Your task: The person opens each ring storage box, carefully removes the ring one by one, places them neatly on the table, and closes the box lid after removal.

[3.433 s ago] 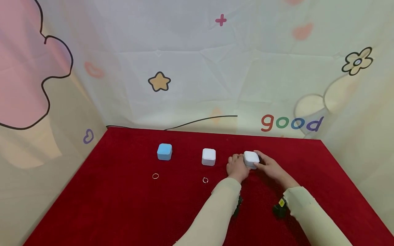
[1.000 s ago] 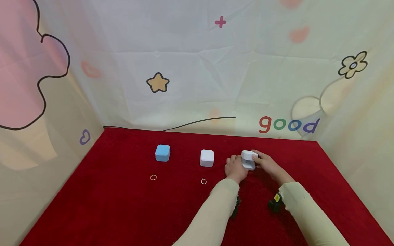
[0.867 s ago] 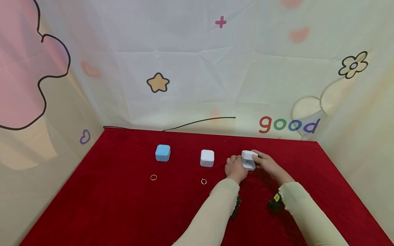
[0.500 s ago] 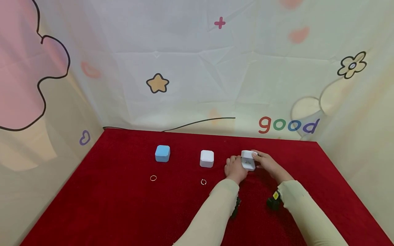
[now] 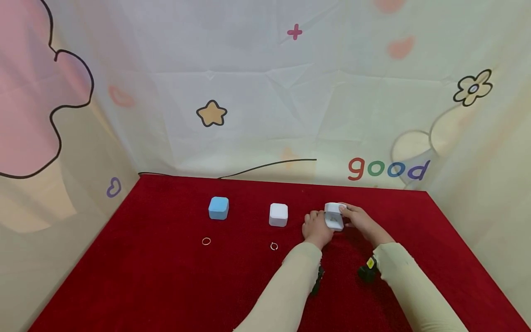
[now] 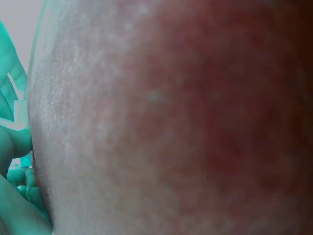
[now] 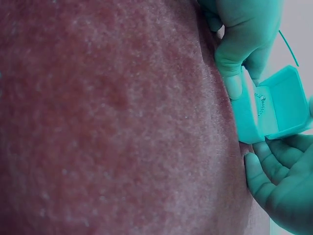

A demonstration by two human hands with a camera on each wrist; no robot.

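A white ring box (image 5: 334, 223) stands on the red cloth at the right, its lid (image 5: 333, 207) tilted back. My left hand (image 5: 317, 229) grips the base from the left. On the other side, my right hand (image 5: 361, 221) pinches the lid, thumb on its front. In the right wrist view a ring (image 7: 262, 104) with a textured, stone-like top sits in the box's slot, the left thumb (image 7: 235, 87) pressing the base. The left wrist view is mostly blurred cloth, with part of a hand (image 6: 19, 205) at its left edge.
Left of the held box stand a closed white box (image 5: 278, 215) and a closed light-blue box (image 5: 218, 207). A ring (image 5: 271, 246) lies before the white one, another ring (image 5: 202, 241) before the blue one. A printed curtain (image 5: 257, 92) closes off the back.
The right-hand box was closed at first; my right hand has raised its lid, tilting it further back, so the inside now shows. My left hand has stayed at the base.
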